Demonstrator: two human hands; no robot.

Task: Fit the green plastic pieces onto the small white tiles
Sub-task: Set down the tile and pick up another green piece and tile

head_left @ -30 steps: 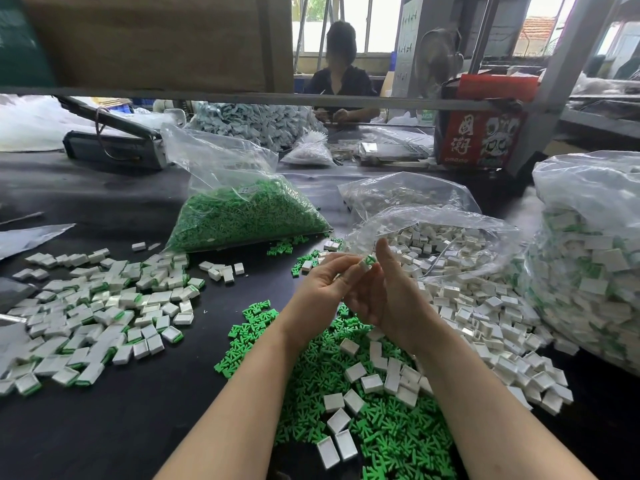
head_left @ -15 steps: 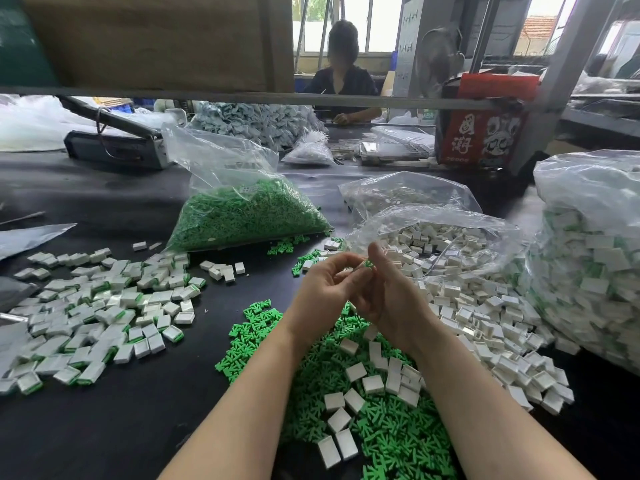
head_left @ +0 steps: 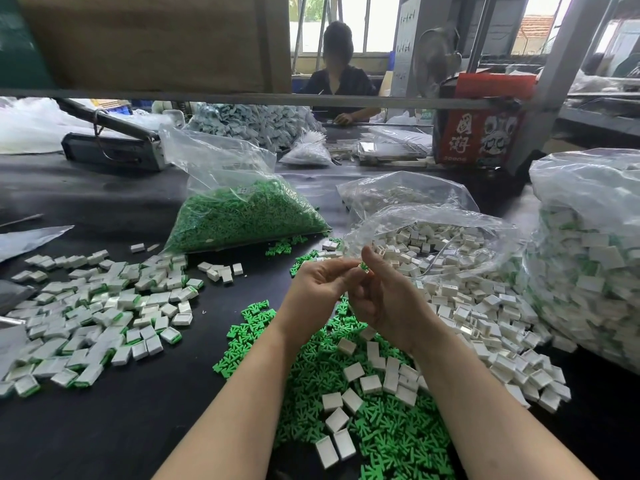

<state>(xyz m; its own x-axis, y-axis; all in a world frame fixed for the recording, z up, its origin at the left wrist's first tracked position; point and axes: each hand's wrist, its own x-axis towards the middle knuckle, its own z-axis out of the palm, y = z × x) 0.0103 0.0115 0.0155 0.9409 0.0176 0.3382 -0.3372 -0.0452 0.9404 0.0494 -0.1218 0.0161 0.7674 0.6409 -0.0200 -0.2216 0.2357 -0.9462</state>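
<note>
Raised above the black bench (head_left: 145,427), both forearms angled inward, wrists nearly meeting. Left hand (head_left: 313,292) half curled, palm turned rightward, fingers (head_left: 341,263) drawn together at the tips against the small piece. Right hand (head_left: 384,299) upright, back toward the camera, thumb extended upward, fingertips pinched on the same piece. Clamped between the two sets of fingers: one green plastic piece (head_left: 363,267) with a bit of white at its edge; whether already seated on a tile, impossible to tell.

Below the fingers, a loose heap of green pieces (head_left: 381,434) strewn with bare white tiles (head_left: 353,372). Left of the fingers, a spread of tiles edged in green (head_left: 104,313). Beyond the fingers, a clear bag of green pieces (head_left: 242,216); right of them, an open bag of white tiles (head_left: 440,244) and a larger bulging bag (head_left: 588,265).

Far beyond the fingers, a red box (head_left: 479,136) printed with Chinese characters, apparently "国潮", beside a cartoon lion face; smaller print beneath too blurred to read.
</note>
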